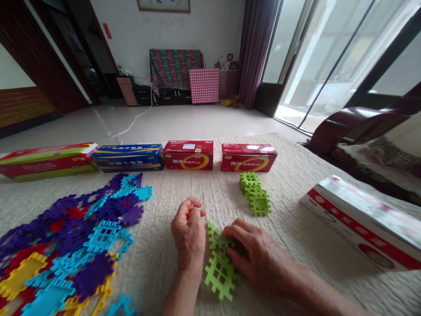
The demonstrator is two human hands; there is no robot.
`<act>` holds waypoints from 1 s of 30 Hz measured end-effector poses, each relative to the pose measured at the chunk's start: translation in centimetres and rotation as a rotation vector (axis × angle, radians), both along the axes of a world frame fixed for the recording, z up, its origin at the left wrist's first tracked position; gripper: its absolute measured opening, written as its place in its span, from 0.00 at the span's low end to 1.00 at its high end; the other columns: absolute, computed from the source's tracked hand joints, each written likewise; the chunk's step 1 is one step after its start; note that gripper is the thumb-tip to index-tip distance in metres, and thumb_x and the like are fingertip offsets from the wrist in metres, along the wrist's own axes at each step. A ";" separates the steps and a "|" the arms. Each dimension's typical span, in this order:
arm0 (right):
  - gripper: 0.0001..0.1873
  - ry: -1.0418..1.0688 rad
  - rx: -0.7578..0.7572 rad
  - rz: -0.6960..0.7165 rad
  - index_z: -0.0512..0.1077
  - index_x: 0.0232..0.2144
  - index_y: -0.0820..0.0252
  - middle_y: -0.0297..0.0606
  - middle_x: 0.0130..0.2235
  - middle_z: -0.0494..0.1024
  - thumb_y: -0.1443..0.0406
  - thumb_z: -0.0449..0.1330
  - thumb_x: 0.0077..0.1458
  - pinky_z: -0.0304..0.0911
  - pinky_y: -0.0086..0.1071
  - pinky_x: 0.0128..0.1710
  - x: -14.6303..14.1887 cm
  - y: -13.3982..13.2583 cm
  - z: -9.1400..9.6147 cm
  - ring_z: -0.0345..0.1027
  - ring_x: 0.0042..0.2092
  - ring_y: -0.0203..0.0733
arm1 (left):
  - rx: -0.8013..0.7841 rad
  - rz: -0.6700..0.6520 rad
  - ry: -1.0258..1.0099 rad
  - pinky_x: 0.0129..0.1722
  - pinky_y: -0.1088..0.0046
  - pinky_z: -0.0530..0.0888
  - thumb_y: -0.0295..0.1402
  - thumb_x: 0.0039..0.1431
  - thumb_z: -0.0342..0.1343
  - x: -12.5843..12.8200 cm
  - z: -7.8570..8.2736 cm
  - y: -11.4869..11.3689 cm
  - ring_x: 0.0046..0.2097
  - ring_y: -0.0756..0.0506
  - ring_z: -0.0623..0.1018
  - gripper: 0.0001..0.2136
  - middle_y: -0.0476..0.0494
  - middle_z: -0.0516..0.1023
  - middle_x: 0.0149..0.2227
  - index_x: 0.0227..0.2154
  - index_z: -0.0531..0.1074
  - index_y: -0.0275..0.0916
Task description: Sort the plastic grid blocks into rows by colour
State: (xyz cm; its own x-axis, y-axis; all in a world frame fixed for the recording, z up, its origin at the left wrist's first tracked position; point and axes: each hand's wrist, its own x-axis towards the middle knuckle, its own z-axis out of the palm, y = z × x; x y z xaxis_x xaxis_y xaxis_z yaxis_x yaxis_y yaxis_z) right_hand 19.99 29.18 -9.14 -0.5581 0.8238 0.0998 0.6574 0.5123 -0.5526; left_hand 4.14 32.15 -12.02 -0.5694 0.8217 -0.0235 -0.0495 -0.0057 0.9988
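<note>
My left hand [189,230] is curled closed just above the cream cover, with nothing visible in its fingers. To its right, my right hand [255,250] has its thumb and fingers closed on the edge of a light-green notched plastic building tile [215,236]. Right below that lies another light-green tile with a window grid [221,274], partly under the right hand; whether the two are joined I cannot tell. Farther off, a small group of green tiles [258,195] lies overlapping. On the left spreads a loose heap of purple, blue, red and yellow tiles [94,274].
Along the far side stand a red-and-green box [49,161], a blue box [130,158] and two red boxes [188,156]. A white-and-red carton [365,228] sits at the right. Beyond are a wooden armchair [355,127] and a tiled floor [197,120] with a white cable.
</note>
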 end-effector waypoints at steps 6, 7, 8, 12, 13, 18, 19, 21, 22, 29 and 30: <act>0.09 0.100 0.010 -0.041 0.69 0.34 0.58 0.34 0.33 0.69 0.73 0.56 0.50 0.57 0.29 0.30 0.2 0.2 -0.3 0.64 0.32 0.36 | -0.008 -0.003 0.016 0.27 0.78 0.71 0.30 0.51 0.51 0.1 0.1 0.0 0.30 0.51 0.76 0.12 0.47 0.78 0.34 0.37 0.74 0.38; 0.08 0.121 0.011 -0.052 0.69 0.33 0.58 0.34 0.32 0.69 0.74 0.56 0.51 0.57 0.28 0.29 0.3 0.3 -0.3 0.63 0.31 0.35 | -0.007 -0.001 0.013 0.27 0.78 0.71 0.30 0.50 0.51 0.1 0.1 0.0 0.30 0.51 0.76 0.12 0.48 0.78 0.34 0.37 0.74 0.38; 0.08 0.137 0.014 -0.062 0.68 0.32 0.59 0.33 0.31 0.68 0.74 0.56 0.51 0.56 0.28 0.28 0.4 0.4 -0.4 0.62 0.30 0.34 | -0.006 0.003 0.008 0.28 0.78 0.71 0.30 0.50 0.51 0.0 0.0 0.0 0.30 0.51 0.76 0.12 0.48 0.78 0.34 0.37 0.74 0.38; 0.09 0.137 0.044 -0.073 0.68 0.32 0.59 0.33 0.31 0.68 0.76 0.54 0.50 0.55 0.28 0.30 0.8 1.0 -0.4 0.62 0.31 0.34 | -0.002 0.015 0.001 0.28 0.78 0.70 0.30 0.50 0.51 0.1 -0.1 0.1 0.29 0.52 0.76 0.12 0.49 0.78 0.33 0.37 0.74 0.38; 0.10 0.129 0.049 -0.069 0.68 0.32 0.58 0.33 0.31 0.68 0.76 0.54 0.50 0.55 0.28 0.30 0.9 1.1 -0.4 0.62 0.32 0.34 | -0.001 0.016 0.002 0.28 0.78 0.70 0.30 0.49 0.51 0.1 -0.1 0.1 0.29 0.52 0.76 0.12 0.49 0.78 0.33 0.37 0.74 0.38; 0.10 0.087 0.060 -0.076 0.67 0.30 0.59 0.33 0.31 0.68 0.77 0.53 0.49 0.54 0.28 0.30 1.4 1.2 -0.5 0.61 0.31 0.34 | 0.000 0.015 0.001 0.27 0.78 0.70 0.30 0.49 0.51 0.0 -0.3 0.2 0.29 0.51 0.77 0.13 0.48 0.78 0.33 0.37 0.75 0.38; 0.10 0.083 0.070 -0.074 0.67 0.30 0.58 0.33 0.31 0.68 0.76 0.53 0.49 0.54 0.28 0.30 1.5 1.2 -0.7 0.61 0.31 0.34 | 0.003 0.014 0.003 0.27 0.78 0.70 0.30 0.49 0.51 0.0 -0.4 0.2 0.29 0.51 0.77 0.12 0.48 0.78 0.33 0.37 0.74 0.38; 0.09 0.088 0.100 -0.057 0.67 0.31 0.58 0.33 0.31 0.68 0.76 0.53 0.49 0.54 0.28 0.30 1.5 1.1 -1.1 0.61 0.31 0.35 | 0.012 0.011 0.009 0.27 0.78 0.70 0.30 0.49 0.51 0.0 -0.5 0.2 0.29 0.51 0.76 0.12 0.49 0.77 0.33 0.37 0.74 0.38; 0.09 0.100 0.118 -0.044 0.66 0.31 0.58 0.33 0.31 0.68 0.75 0.54 0.49 0.54 0.28 0.30 1.6 1.2 -1.3 0.61 0.31 0.35 | 0.016 0.008 0.015 0.27 0.78 0.70 0.30 0.49 0.51 0.0 -0.5 0.2 0.29 0.51 0.76 0.12 0.49 0.77 0.33 0.37 0.74 0.38; 0.07 0.235 0.189 -0.002 0.66 0.31 0.59 0.33 0.30 0.67 0.73 0.55 0.49 0.55 0.27 0.28 1.8 1.5 -2.1 0.60 0.28 0.33 | 0.036 -0.015 0.077 0.28 0.77 0.71 0.29 0.50 0.48 0.3 -0.3 0.3 0.28 0.51 0.75 0.12 0.48 0.77 0.32 0.36 0.74 0.37; 0.07 0.247 0.195 -0.004 0.66 0.31 0.59 0.33 0.29 0.67 0.73 0.54 0.49 0.55 0.27 0.29 1.7 1.5 -2.2 0.60 0.28 0.33 | 0.040 -0.016 0.092 0.28 0.77 0.71 0.29 0.50 0.48 0.4 -0.3 0.3 0.27 0.51 0.75 0.12 0.48 0.76 0.31 0.36 0.74 0.37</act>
State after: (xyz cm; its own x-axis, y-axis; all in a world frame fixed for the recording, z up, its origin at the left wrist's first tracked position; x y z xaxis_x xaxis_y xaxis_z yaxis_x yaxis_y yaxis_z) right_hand 21.74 30.68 -11.30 -0.4944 0.7777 0.3883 0.5176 0.6223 -0.5872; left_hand 4.50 32.45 -12.33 -0.5540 0.8302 0.0618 0.0422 -0.0461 0.9980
